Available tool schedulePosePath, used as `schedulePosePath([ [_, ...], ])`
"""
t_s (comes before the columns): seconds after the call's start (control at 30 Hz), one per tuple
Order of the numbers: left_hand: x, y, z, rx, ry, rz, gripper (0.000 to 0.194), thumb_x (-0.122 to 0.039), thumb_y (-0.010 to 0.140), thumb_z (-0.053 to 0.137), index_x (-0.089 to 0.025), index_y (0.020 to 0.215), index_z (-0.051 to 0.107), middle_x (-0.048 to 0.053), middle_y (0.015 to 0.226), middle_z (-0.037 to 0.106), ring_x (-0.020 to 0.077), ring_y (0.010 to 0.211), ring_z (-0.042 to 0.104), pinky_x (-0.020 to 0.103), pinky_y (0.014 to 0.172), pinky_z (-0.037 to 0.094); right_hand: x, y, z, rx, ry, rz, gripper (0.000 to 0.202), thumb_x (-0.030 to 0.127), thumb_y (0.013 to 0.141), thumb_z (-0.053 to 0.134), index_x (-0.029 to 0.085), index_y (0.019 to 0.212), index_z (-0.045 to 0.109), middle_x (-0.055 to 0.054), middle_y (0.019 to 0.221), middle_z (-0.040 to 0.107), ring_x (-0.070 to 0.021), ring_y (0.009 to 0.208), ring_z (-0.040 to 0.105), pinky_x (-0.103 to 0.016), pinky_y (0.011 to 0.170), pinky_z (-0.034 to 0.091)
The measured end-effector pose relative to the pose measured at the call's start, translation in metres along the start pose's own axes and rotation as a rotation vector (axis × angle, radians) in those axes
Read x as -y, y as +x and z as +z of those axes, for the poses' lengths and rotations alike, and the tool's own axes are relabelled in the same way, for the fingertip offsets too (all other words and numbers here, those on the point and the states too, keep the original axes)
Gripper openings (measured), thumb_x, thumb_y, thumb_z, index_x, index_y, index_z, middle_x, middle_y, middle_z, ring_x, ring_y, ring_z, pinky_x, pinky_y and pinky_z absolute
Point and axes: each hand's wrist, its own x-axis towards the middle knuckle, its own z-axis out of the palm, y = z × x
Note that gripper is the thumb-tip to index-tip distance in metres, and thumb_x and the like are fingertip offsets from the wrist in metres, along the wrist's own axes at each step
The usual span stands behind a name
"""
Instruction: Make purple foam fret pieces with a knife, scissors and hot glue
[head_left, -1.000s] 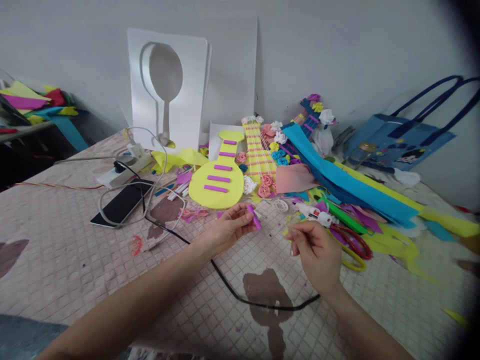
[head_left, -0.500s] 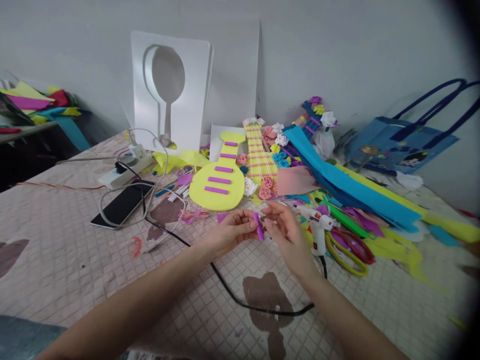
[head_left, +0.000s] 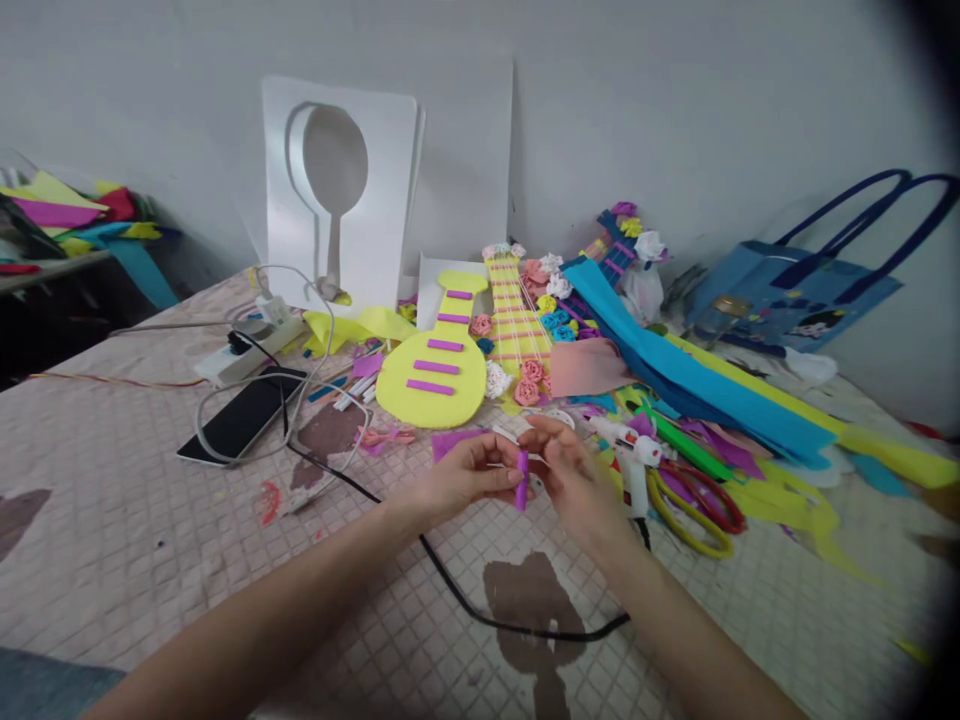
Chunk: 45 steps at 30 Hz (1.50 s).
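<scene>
Between the fingertips of my left hand [head_left: 469,475] a small purple paper-wrapped stick [head_left: 522,482] is held nearly upright. My right hand [head_left: 574,475] is curled close around its other side, with the index finger at the stick's top end; the exact contact of its thumb is hard to make out. Beyond my hands lies a yellow guitar-shaped cutout [head_left: 431,395] with several purple strips across its neck and body. A flat piece of purple paper [head_left: 450,441] lies just behind my left hand.
A white glue gun [head_left: 634,465] lies right of my hands, its black cable [head_left: 465,595] looping in front. Yellow-handled scissors [head_left: 694,540], blue crepe paper [head_left: 697,375] and a flower-decorated yellow guitar [head_left: 517,300] crowd the right. A phone [head_left: 244,415] and a power strip [head_left: 251,350] lie left.
The purple stick has turned more upright and sits slightly lower in view. My right hand has come closer in around it. The whole view has shifted slightly.
</scene>
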Motion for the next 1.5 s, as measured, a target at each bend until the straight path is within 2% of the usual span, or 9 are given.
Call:
schedulePosePath([
  [0.1,-0.003,0.002,-0.004,-0.025,-0.041,0.039,0.028,-0.028,0.069,0.076,-0.013,0.084,0.057,0.0,0.073,0.06,0.0112,0.066,0.059,0.027,0.069,0.047,-0.002,0.002,-0.003,-0.043,0.136,0.032,0.033,0.051,0.086,0.049,0.024,0.096,0.066,-0.004,0.09,0.063,-0.0167,0.084,0.058,-0.03,0.07,0.048],
  [0.2,-0.008,0.003,-0.006,-0.11,-0.094,0.07,0.027,-0.025,0.068,0.076,-0.013,0.084,0.058,0.0,0.076,0.058,0.0099,0.068,0.058,0.026,0.069,0.047,-0.002,0.003,-0.005,-0.062,0.105,0.043,0.03,0.047,0.084,0.055,0.023,0.095,0.068,-0.005,0.09,0.066,-0.0174,0.084,0.059,-0.031,0.071,0.047],
  [0.37,-0.015,0.002,-0.007,-0.14,-0.124,0.057,0.026,-0.024,0.069,0.076,-0.013,0.084,0.058,0.0,0.075,0.058,0.0094,0.067,0.058,0.024,0.068,0.046,0.001,-0.006,-0.006,-0.13,-0.254,0.001,0.021,0.04,0.079,0.064,0.019,0.08,0.065,0.001,0.063,0.059,-0.0094,0.05,0.045,-0.024,0.047,0.036],
  [0.57,-0.016,0.0,-0.006,-0.087,-0.126,0.031,0.026,-0.026,0.07,0.075,-0.013,0.087,0.059,0.001,0.076,0.059,0.0104,0.069,0.059,0.026,0.071,0.045,0.004,-0.013,-0.008,-0.214,-0.549,-0.104,0.045,0.047,0.089,0.046,0.019,0.054,0.046,0.005,0.044,0.037,-0.0085,0.042,0.035,-0.024,0.043,0.028],
  [0.7,-0.014,-0.001,-0.003,0.007,-0.095,0.0,0.029,-0.027,0.071,0.074,-0.013,0.091,0.059,0.002,0.079,0.059,0.0108,0.069,0.058,0.027,0.071,0.045,0.008,-0.01,-0.008,-0.131,-0.5,-0.128,0.022,0.041,0.085,0.056,0.02,0.078,0.058,0.004,0.059,0.047,-0.0097,0.051,0.042,-0.023,0.048,0.034],
  [0.8,-0.012,-0.002,0.0,0.023,-0.09,-0.013,0.031,-0.025,0.07,0.075,-0.014,0.092,0.057,0.001,0.08,0.059,0.0103,0.069,0.058,0.025,0.069,0.043,0.009,-0.009,-0.005,0.004,-0.348,-0.086,0.025,0.039,0.084,0.058,0.023,0.104,0.058,0.002,0.075,0.054,-0.011,0.06,0.048,-0.025,0.055,0.041],
  [0.9,-0.009,-0.003,0.002,0.027,-0.102,-0.014,0.031,-0.025,0.069,0.076,-0.015,0.089,0.055,0.0,0.075,0.06,0.0103,0.067,0.058,0.024,0.066,0.042,0.005,-0.009,-0.001,0.078,-0.229,-0.042,0.021,0.039,0.084,0.057,0.022,0.096,0.06,0.001,0.074,0.056,-0.0117,0.06,0.05,-0.026,0.056,0.043],
  [1.03,-0.004,-0.002,0.001,0.032,-0.114,-0.025,0.032,-0.025,0.068,0.077,-0.014,0.086,0.053,0.0,0.073,0.06,0.0107,0.065,0.059,0.025,0.066,0.043,-0.002,-0.01,0.002,0.056,-0.173,-0.004,0.018,0.038,0.081,0.062,0.023,0.089,0.057,0.002,0.076,0.054,-0.0111,0.06,0.051,-0.026,0.056,0.045],
  [1.5,-0.008,0.001,-0.002,-0.104,-0.206,0.035,0.03,-0.022,0.066,0.078,-0.013,0.089,0.06,0.001,0.079,0.061,0.0097,0.069,0.059,0.024,0.07,0.048,-0.003,-0.014,0.004,0.201,-0.399,-0.095,0.065,0.038,0.073,0.071,0.03,0.13,0.039,-0.008,0.122,0.048,-0.018,0.093,0.055,-0.034,0.078,0.05],
])
